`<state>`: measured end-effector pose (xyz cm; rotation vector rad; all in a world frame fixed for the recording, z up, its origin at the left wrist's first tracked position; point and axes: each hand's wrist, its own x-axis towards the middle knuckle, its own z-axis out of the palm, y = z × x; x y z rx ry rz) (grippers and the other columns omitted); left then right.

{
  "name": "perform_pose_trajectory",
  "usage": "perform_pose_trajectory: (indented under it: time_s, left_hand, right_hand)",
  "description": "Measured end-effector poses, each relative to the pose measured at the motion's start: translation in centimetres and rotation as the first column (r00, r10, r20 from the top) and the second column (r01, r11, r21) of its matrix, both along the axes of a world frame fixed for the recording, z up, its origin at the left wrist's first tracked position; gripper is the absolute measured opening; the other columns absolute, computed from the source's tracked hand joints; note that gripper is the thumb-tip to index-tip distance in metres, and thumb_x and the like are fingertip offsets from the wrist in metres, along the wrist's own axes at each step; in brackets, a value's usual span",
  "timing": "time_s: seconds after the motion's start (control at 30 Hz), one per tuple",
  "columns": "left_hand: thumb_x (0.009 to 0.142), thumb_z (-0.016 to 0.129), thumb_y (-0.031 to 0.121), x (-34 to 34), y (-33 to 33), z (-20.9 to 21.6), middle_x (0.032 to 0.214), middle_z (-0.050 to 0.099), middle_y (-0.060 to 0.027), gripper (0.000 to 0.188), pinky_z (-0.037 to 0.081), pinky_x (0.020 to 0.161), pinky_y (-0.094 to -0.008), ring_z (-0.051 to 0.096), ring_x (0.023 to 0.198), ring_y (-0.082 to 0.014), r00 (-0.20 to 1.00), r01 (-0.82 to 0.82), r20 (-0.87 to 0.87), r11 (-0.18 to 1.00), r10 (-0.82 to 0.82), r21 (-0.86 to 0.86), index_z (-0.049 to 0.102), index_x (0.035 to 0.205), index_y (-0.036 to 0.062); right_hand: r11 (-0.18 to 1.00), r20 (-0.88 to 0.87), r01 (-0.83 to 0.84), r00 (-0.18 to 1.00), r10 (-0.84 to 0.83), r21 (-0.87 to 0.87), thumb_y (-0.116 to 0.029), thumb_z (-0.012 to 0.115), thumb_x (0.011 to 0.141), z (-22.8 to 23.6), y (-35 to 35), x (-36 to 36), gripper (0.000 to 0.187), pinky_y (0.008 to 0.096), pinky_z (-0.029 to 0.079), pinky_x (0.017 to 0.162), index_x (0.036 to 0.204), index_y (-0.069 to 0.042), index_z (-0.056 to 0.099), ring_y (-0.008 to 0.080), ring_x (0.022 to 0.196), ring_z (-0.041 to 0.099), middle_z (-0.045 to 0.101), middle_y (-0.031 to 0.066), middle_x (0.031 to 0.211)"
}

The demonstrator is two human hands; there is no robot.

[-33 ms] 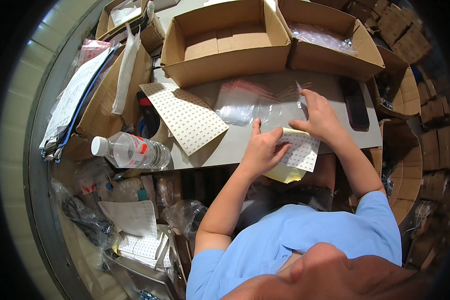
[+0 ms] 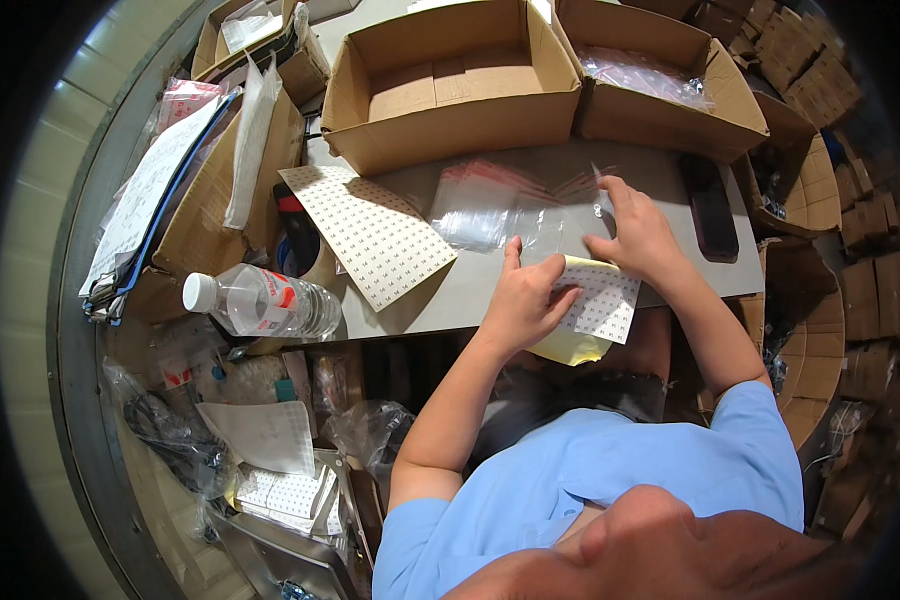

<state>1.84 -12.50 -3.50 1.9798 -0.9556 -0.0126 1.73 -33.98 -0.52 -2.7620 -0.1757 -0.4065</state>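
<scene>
My left hand [image 2: 530, 305] grips a folded sheet of small white stickers [image 2: 605, 298] at the table's front edge. Yellowish backing shows along the fold and below the hand. Its index finger points out toward a fan of clear plastic zip bags [image 2: 475, 212] with red top edges. Over the right end of those bags is my right hand [image 2: 642, 232], index finger and thumb spread apart. A small white sticker [image 2: 598, 210] shows on the clear plastic between those two fingers. Whether the fingertips touch the plastic is hard to tell.
A larger sticker sheet [image 2: 370, 235] lies left of the bags. A water bottle [image 2: 265, 301] rests on its side at the front left edge. Cardboard boxes [image 2: 450, 130] line the back, one holding plastic bags [image 2: 650, 78]. A dark phone [image 2: 708, 208] lies at right.
My right thumb has shifted very slightly to the right. The left hand and the sticker sheet stay where they were.
</scene>
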Motion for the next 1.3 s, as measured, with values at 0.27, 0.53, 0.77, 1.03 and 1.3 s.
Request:
perform_pose_trajectory:
  time_s: [0.27,0.53,0.77,1.03,1.3]
  left_hand:
    - [0.081,0.07,0.014,0.0,0.1,-0.1,0.067,0.054,-0.0124,0.021,0.022,0.11,-0.0563,0.056,0.065,-0.0341,0.999,-0.018,-0.033,1.0,0.018,0.001,0.053,0.084,0.0026]
    - [0.081,0.07,0.014,0.0,-0.4,0.0,0.067,0.054,-0.0142,0.021,0.021,0.111,-0.055,0.055,0.065,-0.0371,0.997,-0.044,-0.067,0.996,0.038,-0.082,0.053,0.083,0.0007]
    - [0.083,0.069,0.012,0.4,0.0,-0.9,0.065,0.061,-0.0153,0.018,0.043,0.099,-0.044,0.061,0.059,-0.0327,0.979,-0.182,-0.136,0.957,0.154,-0.225,0.055,0.086,0.0001]
    - [0.084,0.07,0.003,0.2,0.2,-0.1,0.094,0.068,-0.0095,0.026,0.054,0.074,-0.0266,0.064,0.085,-0.0122,0.879,-0.149,-0.474,0.91,-0.057,-0.386,0.057,0.106,-0.0046]
    - [0.081,0.072,0.004,0.1,0.3,-0.5,0.088,0.069,-0.0103,0.021,0.054,0.069,-0.027,0.066,0.078,-0.0126,0.839,-0.19,-0.534,0.863,-0.105,-0.468,0.062,0.097,-0.0044]
  right_hand:
    - [0.98,0.104,-0.053,0.994,0.033,0.192,-0.003,0.062,0.077,0.8,-2.7,3.0,0.014,0.0371,0.053,0.065,0.092,-0.002,0.06,0.0329,0.071,0.066,0.065,0.0168,0.079]
    - [0.964,0.53,0.258,0.811,-0.249,0.06,-0.009,0.063,0.082,7.7,-10.8,10.2,0.02,0.041,0.051,0.078,0.102,-0.007,0.062,0.0348,0.091,0.065,0.068,0.0144,0.097]
    - [0.931,0.21,-0.255,0.956,0.203,0.261,-0.006,0.071,0.074,5.8,-1.5,1.9,0.035,0.0368,0.048,0.088,0.107,-0.002,0.062,0.029,0.1,0.062,0.065,0.0145,0.106]
    - [0.457,-0.27,0.059,0.87,0.413,0.888,-0.001,0.073,0.076,1.5,-0.7,-2.5,0.033,0.0268,0.049,0.084,0.106,0.0,0.059,0.013,0.092,0.06,0.063,0.0065,0.099]
    - [0.527,-0.304,0.014,0.83,0.467,0.85,-0.003,0.071,0.08,2.5,-1.3,-2.7,0.033,0.0252,0.05,0.082,0.109,0.002,0.058,0.0103,0.092,0.06,0.063,0.0051,0.1]
